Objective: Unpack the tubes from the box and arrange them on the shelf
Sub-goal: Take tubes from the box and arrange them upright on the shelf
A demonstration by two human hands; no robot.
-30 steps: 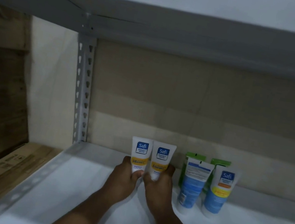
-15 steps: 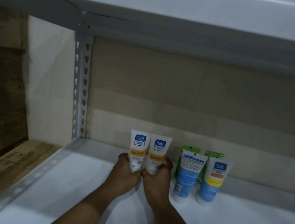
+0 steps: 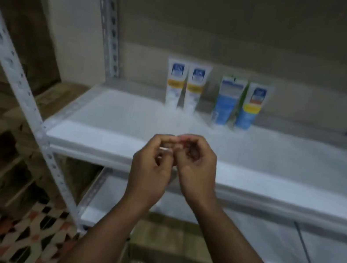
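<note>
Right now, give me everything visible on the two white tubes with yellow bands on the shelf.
The two white tubes stand upright, caps down, side by side and about touching, at the back of the white shelf near its left rear post. Each looks like soft plastic, wide and flat at the crimped top, tapering downward, with a blue logo square above a yellow band; text is too blurred to read. No hand touches them. The blue tubes stand apart to their right.

both forearms reach forward; left grip (image 3: 152, 169) and right grip (image 3: 195, 170) touch, fingers loosely curled.
</note>
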